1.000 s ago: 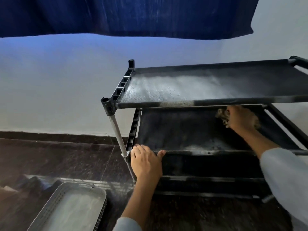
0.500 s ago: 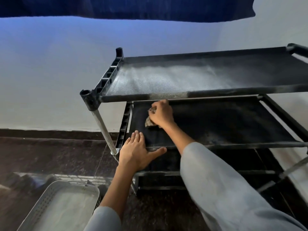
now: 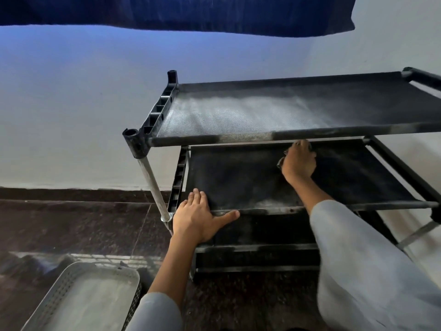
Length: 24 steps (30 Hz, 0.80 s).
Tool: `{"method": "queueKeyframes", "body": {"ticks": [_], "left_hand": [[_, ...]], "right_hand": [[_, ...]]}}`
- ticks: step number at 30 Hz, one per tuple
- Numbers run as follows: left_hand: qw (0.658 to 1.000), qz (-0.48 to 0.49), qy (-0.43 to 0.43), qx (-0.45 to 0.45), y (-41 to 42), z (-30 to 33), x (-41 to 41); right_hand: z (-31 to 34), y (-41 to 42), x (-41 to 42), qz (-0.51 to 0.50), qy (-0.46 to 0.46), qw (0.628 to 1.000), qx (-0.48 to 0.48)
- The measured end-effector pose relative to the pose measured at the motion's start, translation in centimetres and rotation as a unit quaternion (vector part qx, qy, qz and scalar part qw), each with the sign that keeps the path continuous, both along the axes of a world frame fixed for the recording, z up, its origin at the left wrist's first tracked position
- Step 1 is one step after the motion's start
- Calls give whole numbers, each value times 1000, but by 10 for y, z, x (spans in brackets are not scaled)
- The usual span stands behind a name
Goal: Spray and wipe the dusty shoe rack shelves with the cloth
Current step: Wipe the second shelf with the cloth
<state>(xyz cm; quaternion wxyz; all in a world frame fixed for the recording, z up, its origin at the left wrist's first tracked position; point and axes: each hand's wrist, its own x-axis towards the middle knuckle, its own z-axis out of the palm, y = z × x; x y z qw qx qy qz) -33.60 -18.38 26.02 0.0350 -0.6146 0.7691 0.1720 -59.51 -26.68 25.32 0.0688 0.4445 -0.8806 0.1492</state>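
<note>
A black shoe rack (image 3: 152, 120) with fabric shelves stands on a dark speckled floor (image 3: 71, 225) against a pale wall (image 3: 71, 103). Its top shelf (image 3: 262, 111) carries a wide grey film of dust over the left and middle, while the right end looks darker. The middle shelf (image 3: 238, 177) sits directly below it, mostly dark, with a pale dusty patch along its front edge near the centre. The right hand (image 3: 298, 163) reaches under the top shelf and presses down on the middle shelf toward its back, fingers curled over a small dark cloth (image 3: 281, 161); only slivers of the cloth peek out at the left of the hand and by the fingertips, so its shape is hard to make out. The left hand (image 3: 198, 217) lies flat and spread on the front left corner of the middle shelf, fingers straight on the fabric and the thumb stretched along the front bar, holding nothing. The two hands are well apart, the left at the front corner, the right deeper in and further right. Both arms wear light grey sleeves. A grey perforated basket (image 3: 59, 292) sits on the floor at the lower left, near the left forearm. A dark blue cloth edge (image 3: 167, 13) hangs across the top of the view.
</note>
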Motion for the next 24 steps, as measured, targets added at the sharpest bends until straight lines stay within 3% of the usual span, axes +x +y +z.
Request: {"method": "queueKeyframes", "body": {"ticks": [5, 11, 16, 19, 24], "left_hand": [[1000, -11, -10, 6, -1, 0, 0], [993, -83, -81, -22, -5, -1, 8], [1000, -16, -21, -7, -2, -2, -2], [1000, -1, -12, -9, -1, -1, -3], [1000, -7, -1, -16, 1, -2, -2]], "right_hand": [[14, -25, 73, -61, -156, 985, -32], [-2, -30, 220, 189, -148, 970, -36], [-6, -28, 145, 212, -74, 974, -30], [-3, -17, 75, 140, -39, 989, -32], [9, 12, -17, -32, -92, 995, -13]]}}
